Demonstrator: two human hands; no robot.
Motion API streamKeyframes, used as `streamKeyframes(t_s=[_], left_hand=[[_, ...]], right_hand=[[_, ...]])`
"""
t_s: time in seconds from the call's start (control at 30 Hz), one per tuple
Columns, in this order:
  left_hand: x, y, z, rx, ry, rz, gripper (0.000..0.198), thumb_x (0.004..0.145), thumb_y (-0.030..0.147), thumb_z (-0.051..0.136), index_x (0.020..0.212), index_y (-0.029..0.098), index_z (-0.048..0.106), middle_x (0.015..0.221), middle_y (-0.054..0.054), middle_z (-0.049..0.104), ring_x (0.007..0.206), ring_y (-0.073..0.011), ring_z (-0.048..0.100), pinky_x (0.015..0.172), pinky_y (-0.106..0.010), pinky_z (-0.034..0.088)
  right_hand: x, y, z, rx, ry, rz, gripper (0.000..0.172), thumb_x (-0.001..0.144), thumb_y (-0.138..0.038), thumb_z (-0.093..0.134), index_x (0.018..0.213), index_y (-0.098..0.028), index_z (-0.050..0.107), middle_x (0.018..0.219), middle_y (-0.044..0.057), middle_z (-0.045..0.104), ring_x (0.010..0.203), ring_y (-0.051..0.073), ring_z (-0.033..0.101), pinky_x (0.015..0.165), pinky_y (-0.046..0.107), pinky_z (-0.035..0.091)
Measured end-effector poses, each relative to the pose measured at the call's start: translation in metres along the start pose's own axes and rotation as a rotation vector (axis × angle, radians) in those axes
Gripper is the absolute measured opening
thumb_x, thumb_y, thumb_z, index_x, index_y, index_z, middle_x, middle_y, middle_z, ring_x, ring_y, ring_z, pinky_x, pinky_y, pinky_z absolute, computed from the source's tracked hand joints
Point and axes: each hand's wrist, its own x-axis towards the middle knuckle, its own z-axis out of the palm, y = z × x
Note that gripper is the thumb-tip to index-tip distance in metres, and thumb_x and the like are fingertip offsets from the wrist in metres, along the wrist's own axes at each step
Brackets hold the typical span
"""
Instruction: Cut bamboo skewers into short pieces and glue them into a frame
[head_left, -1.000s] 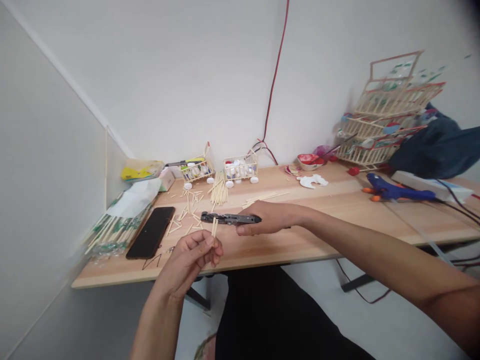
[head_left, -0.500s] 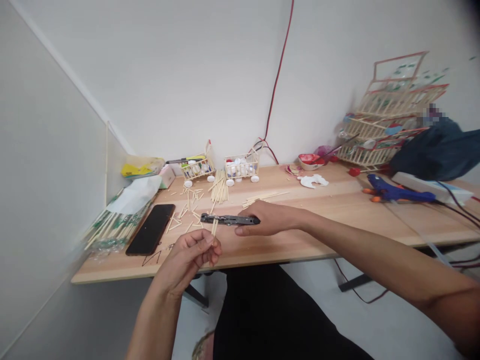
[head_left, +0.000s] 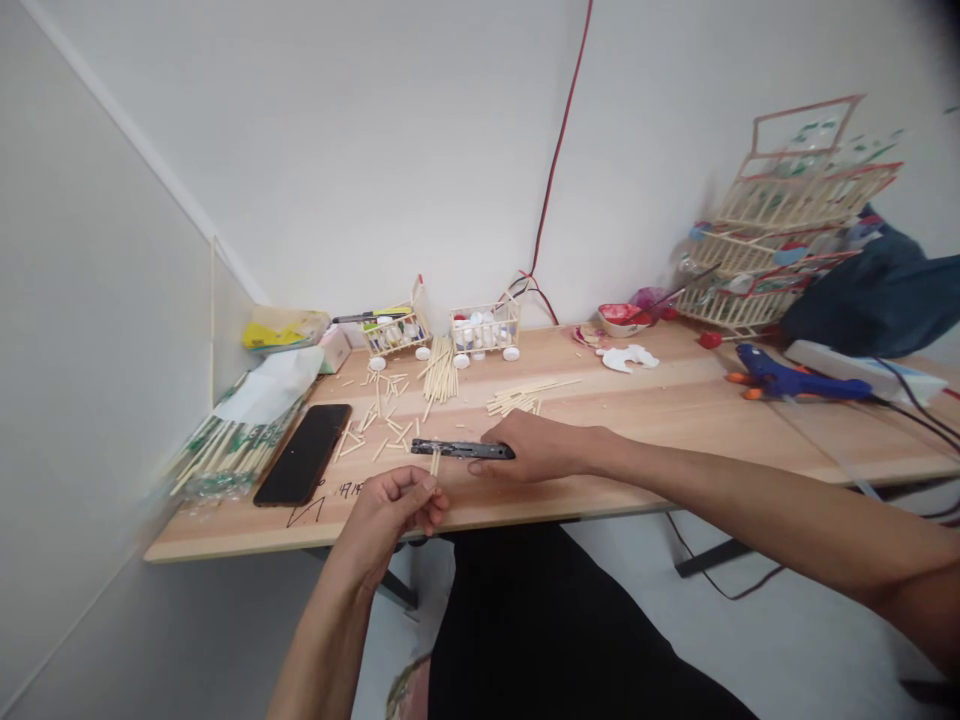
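Observation:
My left hand (head_left: 409,500) is closed in a pinch on a couple of short thin wooden sticks (head_left: 435,462) that point up and away from me. The upper ends of the sticks meet the left part of a long, narrow black cutter (head_left: 465,450); its exact kind is hard to make out. My right hand (head_left: 536,445) is wrapped round the cutter's right end and holds it level just above the table. Short cut stick pieces (head_left: 394,440) lie scattered beyond my left hand. Behind the cutter are a bundle of longer sticks (head_left: 440,370) and a smaller pile (head_left: 525,398).
A phone (head_left: 304,455) and packs of sticks (head_left: 240,440) lie left. Two small stick carts (head_left: 397,335) (head_left: 485,330) stand at the back. A red-lined bowl (head_left: 624,318), a blue glue gun (head_left: 799,380), a power strip (head_left: 862,370) and stacked stick baskets (head_left: 757,245) are right.
The cutter and both hands have shifted slightly right. The stick ends, which reached up past the cutter before, now end at its edge. Both hands keep their hold.

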Motion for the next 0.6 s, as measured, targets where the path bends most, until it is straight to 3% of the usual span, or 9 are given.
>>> streamKeyframes(t_s=[0.3, 0.6], left_hand=[[0.005, -0.003, 0.001, 0.037, 0.044, -0.030, 0.035, 0.061, 0.042, 0.079, 0.065, 0.011, 0.064, 0.061, -0.006, 0.065, 0.048, -0.0102, 0.054, 0.045, -0.021, 0.043], [0.005, -0.003, 0.002, 0.036, 0.084, -0.023, 0.038, 0.059, 0.043, 0.080, 0.065, 0.011, 0.062, 0.063, -0.006, 0.066, 0.048, -0.0100, 0.055, 0.046, -0.021, 0.045]], right_hand=[[0.004, 0.002, 0.009, -0.045, 0.035, 0.037, 0.057, 0.086, -0.063, 0.042, 0.076, -0.014, 0.070, 0.067, 0.008, 0.066, 0.055, 0.013, 0.050, 0.053, 0.024, 0.031], [0.008, 0.001, 0.012, -0.122, 0.063, 0.077, 0.068, 0.084, -0.070, 0.039, 0.079, -0.011, 0.072, 0.075, 0.014, 0.071, 0.065, 0.019, 0.062, 0.057, 0.026, 0.035]])
